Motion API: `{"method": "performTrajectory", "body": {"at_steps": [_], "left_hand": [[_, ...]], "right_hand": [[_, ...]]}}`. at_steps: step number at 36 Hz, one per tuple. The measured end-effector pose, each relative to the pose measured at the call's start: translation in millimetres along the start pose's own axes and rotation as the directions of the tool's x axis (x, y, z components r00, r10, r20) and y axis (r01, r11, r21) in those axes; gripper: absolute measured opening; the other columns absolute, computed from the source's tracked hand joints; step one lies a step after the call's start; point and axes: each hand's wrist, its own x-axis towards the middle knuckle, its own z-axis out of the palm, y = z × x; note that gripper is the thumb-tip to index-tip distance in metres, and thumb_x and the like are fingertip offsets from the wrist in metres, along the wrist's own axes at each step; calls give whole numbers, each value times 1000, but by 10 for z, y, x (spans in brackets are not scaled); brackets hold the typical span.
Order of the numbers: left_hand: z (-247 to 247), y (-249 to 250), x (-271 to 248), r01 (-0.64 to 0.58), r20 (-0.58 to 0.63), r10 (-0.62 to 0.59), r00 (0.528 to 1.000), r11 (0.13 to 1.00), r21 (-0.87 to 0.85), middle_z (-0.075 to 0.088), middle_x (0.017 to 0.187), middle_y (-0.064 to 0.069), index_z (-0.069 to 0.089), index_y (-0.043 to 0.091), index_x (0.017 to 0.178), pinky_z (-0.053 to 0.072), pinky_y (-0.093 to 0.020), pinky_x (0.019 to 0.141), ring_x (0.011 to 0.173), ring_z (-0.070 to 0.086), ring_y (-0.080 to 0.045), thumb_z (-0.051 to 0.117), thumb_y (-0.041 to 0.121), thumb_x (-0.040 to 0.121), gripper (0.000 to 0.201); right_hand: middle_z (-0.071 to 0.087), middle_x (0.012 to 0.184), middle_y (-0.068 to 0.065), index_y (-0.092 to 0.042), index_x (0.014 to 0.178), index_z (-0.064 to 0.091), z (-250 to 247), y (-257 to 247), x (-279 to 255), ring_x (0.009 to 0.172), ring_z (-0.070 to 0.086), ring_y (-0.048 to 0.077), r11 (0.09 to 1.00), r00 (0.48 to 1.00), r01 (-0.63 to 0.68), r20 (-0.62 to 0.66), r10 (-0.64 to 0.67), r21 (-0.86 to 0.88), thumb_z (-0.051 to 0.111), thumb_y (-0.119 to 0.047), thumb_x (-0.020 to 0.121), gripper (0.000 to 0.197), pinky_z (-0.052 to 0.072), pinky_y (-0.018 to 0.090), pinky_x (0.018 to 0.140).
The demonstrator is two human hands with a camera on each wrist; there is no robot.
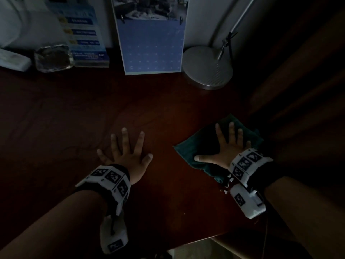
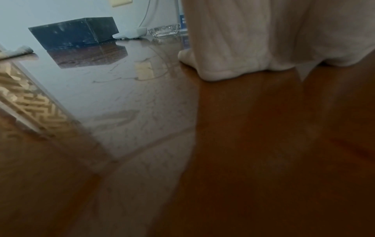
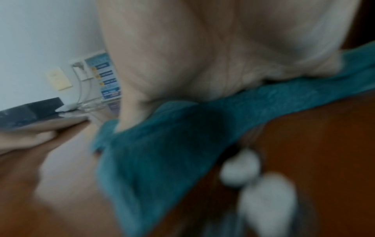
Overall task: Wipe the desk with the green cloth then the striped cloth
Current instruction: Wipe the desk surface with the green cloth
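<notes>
The green cloth (image 1: 202, 144) lies flat on the dark wooden desk (image 1: 149, 113), near its right side. My right hand (image 1: 226, 144) presses on it with fingers spread straight. In the right wrist view the cloth (image 3: 162, 152) spreads teal and blurred under the palm (image 3: 182, 56). My left hand (image 1: 127, 152) rests flat on the bare desk, fingers spread, a hand's width left of the cloth. Its palm (image 2: 263, 40) touches the glossy top in the left wrist view. A striped cloth (image 2: 18, 51) peeks in at the far left desk edge there.
Along the back wall stand a round lamp base (image 1: 207, 68), a blue calendar (image 1: 152, 43), a leaflet holder (image 1: 84, 34), a glass ashtray (image 1: 53, 57) and a white power strip (image 1: 13, 60). A black box (image 2: 75, 31) sits far left. The desk's front edge (image 1: 196, 242) is close.
</notes>
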Motion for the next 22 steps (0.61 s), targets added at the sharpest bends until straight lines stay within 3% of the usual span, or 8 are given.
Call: {"method": "performTrajectory", "body": {"at_steps": [4, 13, 20, 22], "left_hand": [[2, -6, -2, -8, -2, 8, 1000, 1000, -4, -45, 145, 1, -31, 45, 137, -9, -65, 107, 137, -34, -29, 13, 65, 92, 66], [7, -17, 7, -15, -10, 15, 1000, 1000, -11, -45, 145, 1, -31, 45, 138, -9, -65, 108, 137, -33, -29, 12, 65, 92, 66], [-14, -22, -9, -23, -1, 23, 1000, 1000, -13, -45, 145, 1, -32, 45, 137, -8, -65, 108, 137, -33, -29, 12, 65, 92, 66], [-16, -24, -10, -27, -3, 27, 1000, 1000, -7, -45, 145, 0, -32, 44, 137, -8, -66, 108, 137, -33, -30, 12, 66, 91, 67]], "right_hand": [[-38, 149, 7, -37, 142, -28, 164, -44, -123, 140, -25, 36, 993, 995, -72, -59, 78, 92, 38, -95, 52, 126, -1, 62, 111], [-31, 151, 16, -28, 144, -28, 427, -178, -439, 140, -13, 45, 960, 974, -209, -52, 222, 186, 27, -94, 61, 120, 11, 62, 109], [-31, 151, 15, -29, 143, -29, 492, -157, -680, 139, -12, 47, 952, 978, -207, 46, 202, 227, 31, -93, 62, 119, 16, 62, 108], [-18, 155, 16, -31, 147, -19, 432, -78, -699, 141, 0, 45, 951, 983, -185, 60, 176, 246, 30, -93, 62, 115, 19, 58, 109]]}}
